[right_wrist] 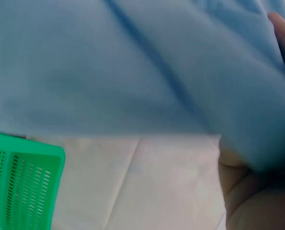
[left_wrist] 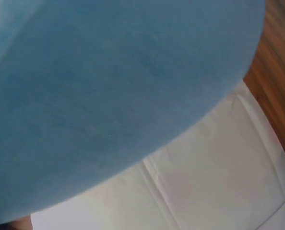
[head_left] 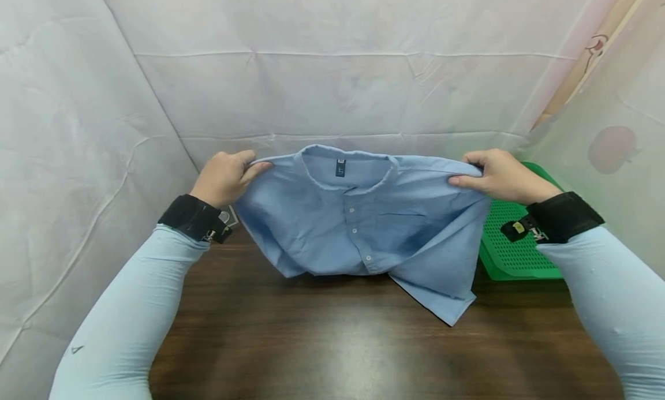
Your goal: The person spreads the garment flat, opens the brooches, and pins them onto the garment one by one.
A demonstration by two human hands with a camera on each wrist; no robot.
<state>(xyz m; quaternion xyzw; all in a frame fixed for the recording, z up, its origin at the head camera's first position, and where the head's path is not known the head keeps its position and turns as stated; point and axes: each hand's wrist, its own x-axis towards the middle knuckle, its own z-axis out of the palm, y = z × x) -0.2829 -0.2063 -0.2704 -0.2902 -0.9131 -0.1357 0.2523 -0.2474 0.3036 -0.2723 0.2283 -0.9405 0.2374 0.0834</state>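
A light blue shirt with a band collar, a dark neck label and a short row of white buttons hangs spread above the table. Its left shoulder edge in the head view is pinched between the thumb and fingers of my left hand. At the opposite shoulder my right hand grips the cloth, thumb in front. The lower part droops, and one corner hangs lower towards the right. Cloth fills most of the left wrist view. In the right wrist view, fingers of the right hand show beside the blue cloth.
A green perforated plastic basket stands on the dark wooden table at the right, partly behind my right hand and wrist. White sheeting hangs at the back and both sides. Something small and grey shows by the left wrist.
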